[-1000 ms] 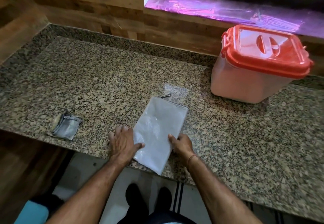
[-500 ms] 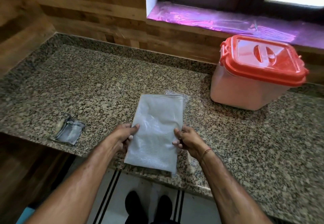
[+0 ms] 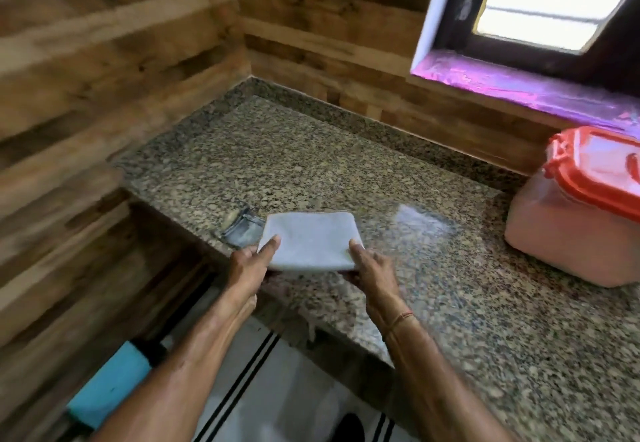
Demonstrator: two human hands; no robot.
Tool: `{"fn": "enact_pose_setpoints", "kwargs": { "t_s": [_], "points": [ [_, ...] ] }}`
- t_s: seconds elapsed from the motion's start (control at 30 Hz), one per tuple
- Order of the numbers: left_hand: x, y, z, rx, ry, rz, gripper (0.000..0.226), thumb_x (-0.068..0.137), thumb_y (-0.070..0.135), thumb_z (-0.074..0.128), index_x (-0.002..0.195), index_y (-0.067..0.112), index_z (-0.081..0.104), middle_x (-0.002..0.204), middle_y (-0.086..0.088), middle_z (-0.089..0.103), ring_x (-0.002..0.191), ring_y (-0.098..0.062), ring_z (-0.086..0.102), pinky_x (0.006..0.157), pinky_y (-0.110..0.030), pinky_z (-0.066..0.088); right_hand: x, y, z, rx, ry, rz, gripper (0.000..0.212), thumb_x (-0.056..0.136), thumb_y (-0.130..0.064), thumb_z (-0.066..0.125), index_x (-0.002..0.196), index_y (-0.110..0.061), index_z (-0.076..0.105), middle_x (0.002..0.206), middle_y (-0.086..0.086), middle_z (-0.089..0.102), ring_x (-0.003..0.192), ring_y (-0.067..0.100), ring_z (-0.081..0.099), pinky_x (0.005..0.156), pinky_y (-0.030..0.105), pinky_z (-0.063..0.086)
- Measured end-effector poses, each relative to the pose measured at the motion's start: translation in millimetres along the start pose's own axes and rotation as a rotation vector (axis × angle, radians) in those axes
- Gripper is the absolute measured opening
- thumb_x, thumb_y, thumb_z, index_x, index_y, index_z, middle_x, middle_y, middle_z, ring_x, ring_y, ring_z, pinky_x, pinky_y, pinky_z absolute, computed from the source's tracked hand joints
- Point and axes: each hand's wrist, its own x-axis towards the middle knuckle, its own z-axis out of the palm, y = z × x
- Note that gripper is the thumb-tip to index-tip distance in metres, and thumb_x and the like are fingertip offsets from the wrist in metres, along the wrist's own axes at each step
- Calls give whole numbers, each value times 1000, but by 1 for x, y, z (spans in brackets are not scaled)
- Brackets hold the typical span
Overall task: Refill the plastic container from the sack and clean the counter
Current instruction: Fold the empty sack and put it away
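Left hand (image 3: pixel 251 266) pinching a folded white sack (image 3: pixel 310 240) by its left edge, thumb on top, fingers curled beneath; right hand (image 3: pixel 372 265) gripping the right edge likewise; sack over the granite desk's (image 3: pixel 346 171) front edge, plastic container (image 3: pixel 561 237) with red lid (image 3: pixel 599 168) well apart at right

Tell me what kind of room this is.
Most likely a home kitchen: a speckled granite counter in a wood-panelled corner, a red-lidded plastic container standing on it, and a folded sack held above it.

Granite counter (image 3: pixel 346 164) bears a red-lidded container (image 3: pixel 554 233) and possibly a crumpled grey wrapper (image 3: pixel 244 230).
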Motion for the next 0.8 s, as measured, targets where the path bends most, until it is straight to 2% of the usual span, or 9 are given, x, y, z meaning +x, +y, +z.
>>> {"fn": "enact_pose_setpoints", "kwargs": {
  "t_s": [0.07, 0.2, 0.27, 0.37, 0.43, 0.53, 0.6, 0.67, 0.8],
  "points": [
    [-9, -1, -42, -12, 73, 34, 14, 90, 17, 75, 84, 5, 72, 63, 5, 72, 60, -13, 64, 50, -15, 47, -17, 12, 32, -25, -72, -13, 28, 92, -25, 73, 82, 0, 64, 89, 21, 69, 84, 27, 70, 68, 30, 60],
    [-29, -17, -137, 21, 177, 53, 16, 83, 6, 78, 82, 10, 62, 77, -3, 68, 72, -18, 60, 59, -26, 46, -55, 45, 102, -139, -143, 17, 39, 71, -29, 86, 59, -23, 50, 77, 16, 60, 73, 26, 63, 66, 38, 53],
    [-41, -31, -189, -22, 231, 33, 31, 81, 1, 79, 100, 12, 57, 93, -4, 65, 80, -17, 60, 65, -27, 49, -77, 67, 136, -162, -183, 31, 28, 62, -26, 87, 70, -19, 61, 82, 19, 64, 73, 27, 62, 67, 40, 52],
    [-61, -53, -263, -152, 265, -66, 90, 79, -5, 80, 151, 19, 32, 130, -1, 52, 113, -21, 56, 99, -39, 50, -105, 98, 185, -176, -355, 164, 42, 75, -10, 81, 114, -5, 66, 105, 21, 74, 86, 32, 69, 72, 45, 62],
    [-74, -70, -314, -222, 247, -117, 91, 78, -7, 79, 153, 15, 34, 141, -3, 50, 122, -25, 55, 108, -46, 45, -123, 119, 217, -266, -452, 223, 33, 86, -12, 76, 118, -8, 69, 113, 23, 74, 93, 33, 70, 87, 57, 59],
    [-89, -96, -373, -229, 219, -198, 60, 66, 0, 86, 121, 10, 64, 127, -21, 69, 105, -34, 69, 90, -43, 58, -144, 151, 261, -385, -504, 266, 31, 89, -38, 76, 103, -10, 76, 113, 24, 73, 96, 33, 69, 92, 57, 57],
    [-97, -105, -398, -295, 285, -212, 45, 78, 8, 83, 119, 8, 67, 110, -14, 76, 91, -28, 72, 70, -34, 61, -154, 167, 286, -468, -516, 257, 35, 89, -45, 73, 98, -12, 75, 109, 21, 74, 95, 31, 69, 76, 44, 63],
    [-104, -109, -418, -357, 370, -230, 27, 93, 26, 72, 116, 13, 70, 93, -1, 79, 83, -21, 73, 63, -31, 58, -159, 185, 307, -568, -550, 245, 35, 94, -42, 69, 102, -8, 72, 109, 18, 71, 94, 27, 67, 61, 32, 59],
    [-118, -120, -454, -362, 500, -279, 27, 93, 33, 73, 107, 10, 74, 86, 1, 80, 76, -16, 76, 53, -24, 55, -160, 218, 352, -706, -596, 199, 40, 96, -33, 67, 106, 6, 65, 113, 27, 67, 91, 26, 64, 75, 46, 62]
  ]
}}
